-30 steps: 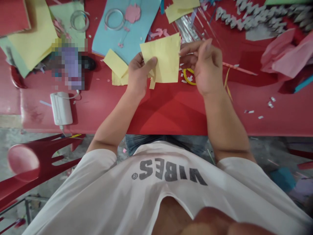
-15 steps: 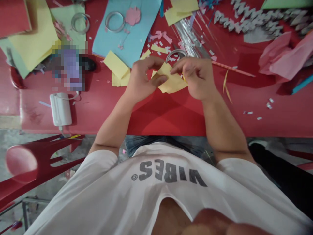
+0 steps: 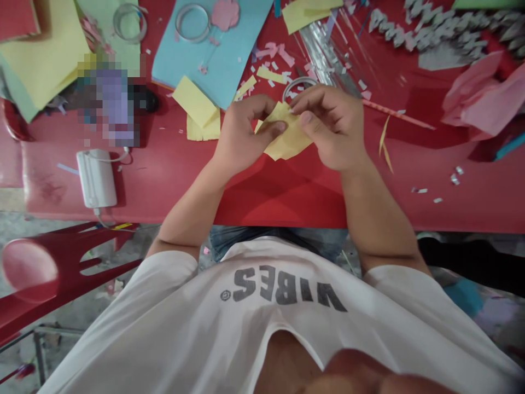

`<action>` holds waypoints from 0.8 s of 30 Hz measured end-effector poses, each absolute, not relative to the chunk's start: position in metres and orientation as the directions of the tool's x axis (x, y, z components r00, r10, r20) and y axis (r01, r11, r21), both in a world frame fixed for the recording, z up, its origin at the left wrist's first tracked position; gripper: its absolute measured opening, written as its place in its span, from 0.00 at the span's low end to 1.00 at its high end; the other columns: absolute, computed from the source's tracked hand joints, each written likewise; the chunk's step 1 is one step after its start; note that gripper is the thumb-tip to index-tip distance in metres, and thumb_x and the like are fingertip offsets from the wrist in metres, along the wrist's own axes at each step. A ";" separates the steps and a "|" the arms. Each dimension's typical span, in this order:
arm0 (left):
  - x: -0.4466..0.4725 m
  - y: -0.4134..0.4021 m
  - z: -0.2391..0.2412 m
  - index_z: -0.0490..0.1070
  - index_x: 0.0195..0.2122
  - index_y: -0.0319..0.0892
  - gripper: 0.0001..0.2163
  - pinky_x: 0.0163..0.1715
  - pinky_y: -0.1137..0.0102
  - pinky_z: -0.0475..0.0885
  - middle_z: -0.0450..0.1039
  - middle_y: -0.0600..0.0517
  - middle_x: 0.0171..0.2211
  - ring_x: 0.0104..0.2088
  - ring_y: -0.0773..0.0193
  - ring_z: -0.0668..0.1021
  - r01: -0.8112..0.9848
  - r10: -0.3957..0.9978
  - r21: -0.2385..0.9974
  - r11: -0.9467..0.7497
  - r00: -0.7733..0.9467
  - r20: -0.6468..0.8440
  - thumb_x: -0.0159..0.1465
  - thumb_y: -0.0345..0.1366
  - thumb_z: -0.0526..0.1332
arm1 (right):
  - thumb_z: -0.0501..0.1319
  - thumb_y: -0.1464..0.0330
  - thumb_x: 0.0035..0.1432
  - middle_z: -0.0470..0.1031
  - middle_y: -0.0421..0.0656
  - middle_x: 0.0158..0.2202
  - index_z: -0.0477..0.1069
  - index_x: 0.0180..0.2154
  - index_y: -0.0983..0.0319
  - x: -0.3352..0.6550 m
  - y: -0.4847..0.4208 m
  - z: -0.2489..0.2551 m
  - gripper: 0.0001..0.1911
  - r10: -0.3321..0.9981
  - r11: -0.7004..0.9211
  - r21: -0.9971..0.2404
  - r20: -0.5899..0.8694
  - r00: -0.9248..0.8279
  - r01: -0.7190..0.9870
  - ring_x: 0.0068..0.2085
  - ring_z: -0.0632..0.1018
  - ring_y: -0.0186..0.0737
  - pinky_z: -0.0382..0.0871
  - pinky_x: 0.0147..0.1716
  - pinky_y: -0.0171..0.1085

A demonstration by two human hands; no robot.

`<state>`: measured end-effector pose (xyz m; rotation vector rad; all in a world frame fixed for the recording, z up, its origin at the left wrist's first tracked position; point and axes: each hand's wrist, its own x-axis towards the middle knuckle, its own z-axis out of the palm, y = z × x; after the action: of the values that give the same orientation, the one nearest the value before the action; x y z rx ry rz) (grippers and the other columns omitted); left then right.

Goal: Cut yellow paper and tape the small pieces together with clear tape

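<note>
Grips a creased yellow paper sheet (image 3: 289,139), angular at its lower edge, in the left hand (image 3: 246,134), above the red surface (image 3: 283,200). Touches its upper part with the curled right hand (image 3: 341,130); cannot tell whether pinching.

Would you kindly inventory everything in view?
Held paper: one, yellow, centre.
Table: one, red, upper half.
Large sheet: one, blue, upper centre-left.
Loose papers: several, yellow and green, left and top.
Rings: three, grey, upper left to centre.
Flower: one, pink, on large sheet.
Foil strips: several, silver, top centre.
Garland: count unclear, grey, top right.
Crumpled paper: one, pink, far right.
Boxy device: one, white, left.
Pixelated object: one, purple, left.
Chair: one, red, lower left.
Scraps: many, mixed colours, scattered.
Shirt: one, white, bottom.
Left hand: one, bare, held paper's left.
Right hand: one, bare, held paper's right.
</note>
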<state>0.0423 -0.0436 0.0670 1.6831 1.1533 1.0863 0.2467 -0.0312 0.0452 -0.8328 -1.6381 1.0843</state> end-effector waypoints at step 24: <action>0.046 -0.043 0.060 0.75 0.27 0.51 0.07 0.41 0.58 0.68 0.72 0.52 0.29 0.34 0.56 0.73 0.288 0.962 0.923 -0.254 0.176 0.210 0.61 0.35 0.70 | 0.67 0.43 0.63 0.80 0.41 0.45 0.76 0.41 0.47 0.247 -0.036 0.046 0.17 0.917 0.338 -0.922 0.277 -0.288 0.188 0.50 0.79 0.55 0.78 0.50 0.53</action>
<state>0.0459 -0.0426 0.0605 1.6839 1.2020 1.1065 0.2472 -0.0362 0.0465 -0.9956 -1.7086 1.0239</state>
